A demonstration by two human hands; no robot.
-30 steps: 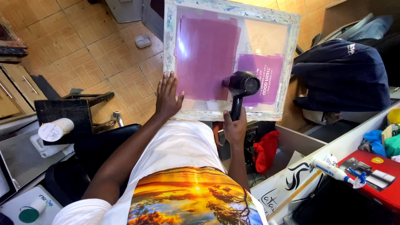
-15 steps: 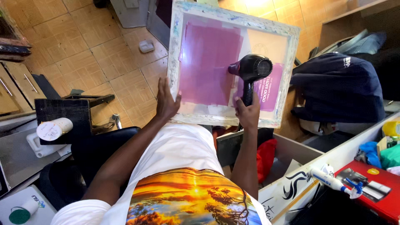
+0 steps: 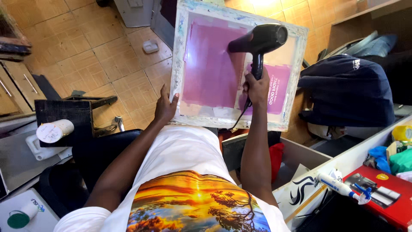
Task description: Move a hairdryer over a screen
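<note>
Two-handed work. Propping the frame (image 3: 295, 64) upright past the knees, over the tiled floor (image 3: 86, 51), with the left hand (image 3: 165, 105): palm and spread fingers pressed flat on the lower left rail, not curled round it. Clutching the dryer (image 3: 259, 41) by its handle in the right hand (image 3: 256, 88), fist closed tight, barrel held close over the pink mesh (image 3: 210, 68) near the upper middle.

To do this well, probably: sweep the dryer evenly over both pink patches rather than parking on one spot. Keep the barrel just off the mesh, never touching. Mind the cord (image 3: 238, 116) hanging beside the lower rail. Brace the frame more firmly, since a flat palm alone looks easy to slip; hooking a thumb over the rail should help. Tilt toward the light to check for wet sheen.

As for containers: to the left, a white jug (image 3: 36, 152), contents impossible to tell. Lower left, a small bottle (image 3: 19, 217) with a green cap, shut. Under the right arm, an open drawer (image 3: 300, 157) with something red (image 3: 277, 157) tucked at its near end. Far right, a red box (image 3: 382, 189), closed, with a white tube (image 3: 339, 187) lying just beside it. Behind, a dark backpack (image 3: 347, 90), bulging and zipped, so contents unseen.
</note>
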